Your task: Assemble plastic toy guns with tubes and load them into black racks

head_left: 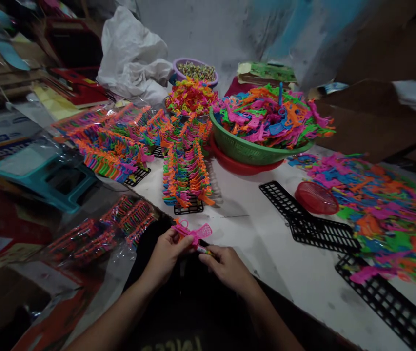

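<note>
Both hands met at the table's near edge. The left hand (166, 253) pinched a pink plastic toy (192, 231), steadying it; the right hand (226, 265) closed its fingertips on a small piece at the toy's base, seemingly fitting it. Beyond the fingers stood stacked toys (186, 173), a green basket (251, 148), black racks (321, 231) on the white table (266, 253).

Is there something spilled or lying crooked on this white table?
Yes. Loose colourful plastic pieces lie scattered in an untidy heap on the table's right side, partly covering the black grid racks, which lie at different angles. The racks on the left hold neat rows.
</note>
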{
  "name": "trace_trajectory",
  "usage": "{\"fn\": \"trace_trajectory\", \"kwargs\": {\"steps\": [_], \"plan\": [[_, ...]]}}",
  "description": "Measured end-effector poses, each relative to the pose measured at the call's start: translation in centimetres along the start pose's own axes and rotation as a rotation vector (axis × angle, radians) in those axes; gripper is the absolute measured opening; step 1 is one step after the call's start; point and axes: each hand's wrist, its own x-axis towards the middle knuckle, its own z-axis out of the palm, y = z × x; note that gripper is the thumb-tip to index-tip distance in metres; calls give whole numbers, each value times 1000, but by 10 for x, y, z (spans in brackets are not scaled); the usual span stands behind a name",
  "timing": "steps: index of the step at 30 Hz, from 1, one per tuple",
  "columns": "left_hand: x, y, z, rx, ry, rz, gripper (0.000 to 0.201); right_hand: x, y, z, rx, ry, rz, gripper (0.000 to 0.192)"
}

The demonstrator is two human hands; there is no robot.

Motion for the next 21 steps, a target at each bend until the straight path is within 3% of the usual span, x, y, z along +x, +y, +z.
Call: {"fn": "trace_trajectory", "kwargs": {"steps": [4,8,21], "plan": [[0,1,0,54,40,38,30,0,-3,6,13,165,-45,27],[2,3,-5,263,36,116,27,0,2,15,14,309,-40,34],[-9,16,-4,361,-148,77,26,-6,7,27,92,410,-87,32]]}}
